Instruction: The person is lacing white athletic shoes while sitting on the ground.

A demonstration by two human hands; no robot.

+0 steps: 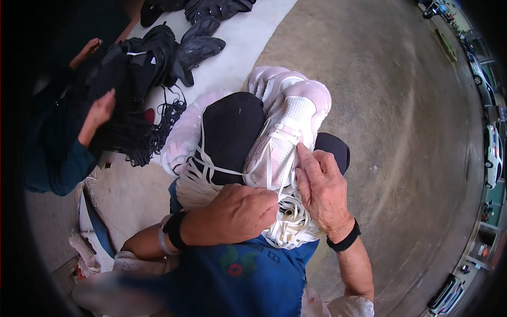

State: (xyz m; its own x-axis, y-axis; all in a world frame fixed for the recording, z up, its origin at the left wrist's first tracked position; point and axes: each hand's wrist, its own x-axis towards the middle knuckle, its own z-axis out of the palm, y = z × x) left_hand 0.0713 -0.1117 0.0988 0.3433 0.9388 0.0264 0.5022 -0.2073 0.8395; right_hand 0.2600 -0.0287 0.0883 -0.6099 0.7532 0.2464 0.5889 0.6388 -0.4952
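A pale pink and white shoe upper [301, 113] with mesh panels rests over my lap, at the front of a stack of similar uppers. White shoelace [269, 164] runs through its eyelets, loose ends trailing toward me. My left hand [235, 214] is closed, its fingertips pinching a lace just below the upper. Against the upper's right edge, my right hand [323, 187] has thumb and index finger closed on the lace near the eyelets. A tangled bunch of white laces [288, 227] lies beneath my hands; more pale laces [198, 190] hang to the left.
My black-covered knee [232, 132] stands between the stack and another pink upper [185, 127]. At left, a co-worker's hands [100, 108] are by black uppers [200, 50] and black laces [163, 119] on a white surface. Parked vehicles [494, 150] line the far right.
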